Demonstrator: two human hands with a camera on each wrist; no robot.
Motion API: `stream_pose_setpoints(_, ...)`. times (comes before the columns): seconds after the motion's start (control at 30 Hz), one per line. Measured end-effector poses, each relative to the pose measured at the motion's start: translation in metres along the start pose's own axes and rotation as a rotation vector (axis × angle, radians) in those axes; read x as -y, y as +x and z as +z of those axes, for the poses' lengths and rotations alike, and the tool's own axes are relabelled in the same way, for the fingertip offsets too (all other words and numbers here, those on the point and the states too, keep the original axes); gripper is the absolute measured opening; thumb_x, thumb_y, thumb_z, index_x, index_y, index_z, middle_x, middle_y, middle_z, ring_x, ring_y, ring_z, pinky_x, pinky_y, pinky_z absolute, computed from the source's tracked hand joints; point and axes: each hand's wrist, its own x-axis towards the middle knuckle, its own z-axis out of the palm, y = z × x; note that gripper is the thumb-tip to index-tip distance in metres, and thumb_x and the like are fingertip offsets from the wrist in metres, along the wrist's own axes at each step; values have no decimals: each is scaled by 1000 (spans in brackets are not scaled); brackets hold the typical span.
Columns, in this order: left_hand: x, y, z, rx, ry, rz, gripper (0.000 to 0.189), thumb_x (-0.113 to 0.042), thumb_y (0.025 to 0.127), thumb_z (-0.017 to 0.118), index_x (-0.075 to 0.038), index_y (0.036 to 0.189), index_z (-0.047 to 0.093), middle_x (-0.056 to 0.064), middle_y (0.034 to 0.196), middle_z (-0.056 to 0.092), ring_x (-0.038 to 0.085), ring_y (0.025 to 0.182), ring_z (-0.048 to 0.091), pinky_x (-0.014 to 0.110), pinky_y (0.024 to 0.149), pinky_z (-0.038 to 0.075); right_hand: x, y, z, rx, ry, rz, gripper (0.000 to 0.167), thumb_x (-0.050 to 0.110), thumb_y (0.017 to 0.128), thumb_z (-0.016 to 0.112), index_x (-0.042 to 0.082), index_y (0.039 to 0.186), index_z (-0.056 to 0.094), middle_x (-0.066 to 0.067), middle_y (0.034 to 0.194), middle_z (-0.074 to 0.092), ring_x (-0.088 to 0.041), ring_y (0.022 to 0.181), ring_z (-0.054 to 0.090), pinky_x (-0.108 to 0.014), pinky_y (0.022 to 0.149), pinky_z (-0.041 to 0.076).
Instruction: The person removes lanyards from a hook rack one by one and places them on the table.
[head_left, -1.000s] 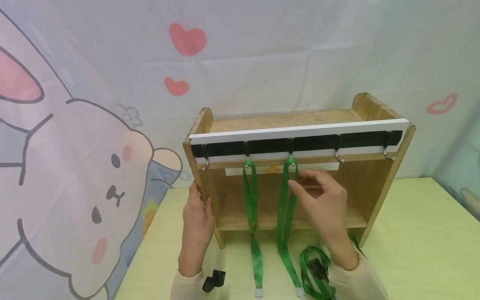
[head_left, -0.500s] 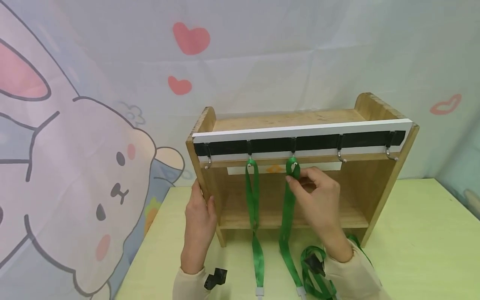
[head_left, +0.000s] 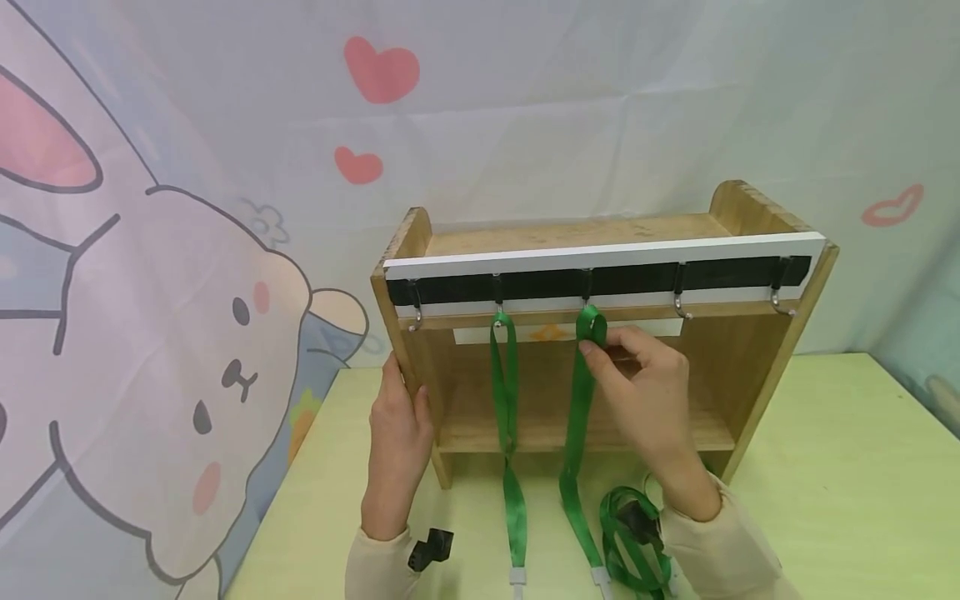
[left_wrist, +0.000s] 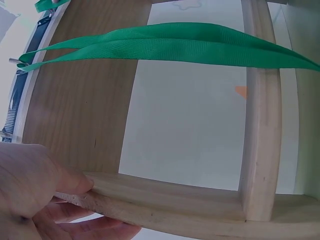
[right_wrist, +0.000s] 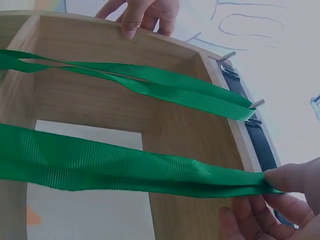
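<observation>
My left hand [head_left: 400, 442] grips the left side panel of a small wooden shelf [head_left: 780, 375], thumb on the inner face and fingers outside, as the left wrist view shows. My right hand [head_left: 651, 387] pinches a green lanyard [head_left: 576, 433] just below its top loop, at the middle hook of the black-and-white hook strip [head_left: 630, 279]. In the right wrist view, thumb and forefinger press the strap [right_wrist: 125, 170] together, its two sides overlapping. A second green lanyard [head_left: 504, 392] hangs in a loop from the hook to the left.
Beside my right forearm, a coiled green lanyard [head_left: 618, 546] lies on the pale yellow table [head_left: 847, 500]. Bare metal hooks show at the strip's left end [head_left: 415, 321] and on its right [head_left: 681, 308]. A printed cloth [head_left: 525, 158] stands behind the shelf.
My right hand has closed from beside the middle lanyard onto its strap, bringing the two sides together. Its top loop has then shifted slightly up and right. The left hand keeps its grip.
</observation>
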Motion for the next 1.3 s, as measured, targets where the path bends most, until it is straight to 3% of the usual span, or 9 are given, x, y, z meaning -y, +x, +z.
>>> stream_pose_setpoints(0.3, 0, 1, 1, 7, 0, -16, 58, 10, 96, 59, 14, 147, 31, 36, 135, 51, 50, 119, 58, 58, 91, 51, -1, -10, -5, 26, 54, -17, 6, -7, 91, 68, -5, 91, 73, -11, 86, 72, -5, 77, 66, -14, 72, 54)
stream_pose_setpoints(0.57, 0, 2, 1, -10, 10, 13, 55, 11, 95, 59, 14, 144, 34, 37, 132, 52, 50, 116, 60, 58, 89, 53, -10, -25, -9, 119, 65, 110, 7, -2, 96, 66, -2, 93, 72, -9, 85, 71, -11, 76, 66, -19, 68, 53)
stream_pose_setpoints(0.9, 1, 1, 1, -9, 4, 8, 56, 11, 95, 59, 13, 145, 33, 35, 132, 53, 50, 115, 60, 59, 88, 53, -19, -37, -12, 308, 189, 229, 10, -2, 100, 59, -6, 95, 67, -11, 85, 68, -13, 76, 66, -34, 69, 60)
stream_pose_setpoints(1.1, 2, 1, 1, -14, 6, 18, 56, 11, 96, 59, 14, 145, 33, 36, 133, 52, 50, 116, 60, 58, 89, 53, -19, -47, -12, 422, 172, 309, 12, 5, 102, 59, -1, 94, 66, -6, 84, 62, -22, 78, 60, -29, 71, 55)
stream_pose_setpoints(1.3, 2, 1, 2, -9, 2, 18, 56, 11, 96, 59, 13, 146, 33, 36, 134, 52, 50, 117, 59, 58, 89, 53, -22, -57, -14, 523, 213, 312, 15, 6, 103, 57, 1, 89, 61, -5, 83, 56, -19, 78, 54, -27, 70, 51)
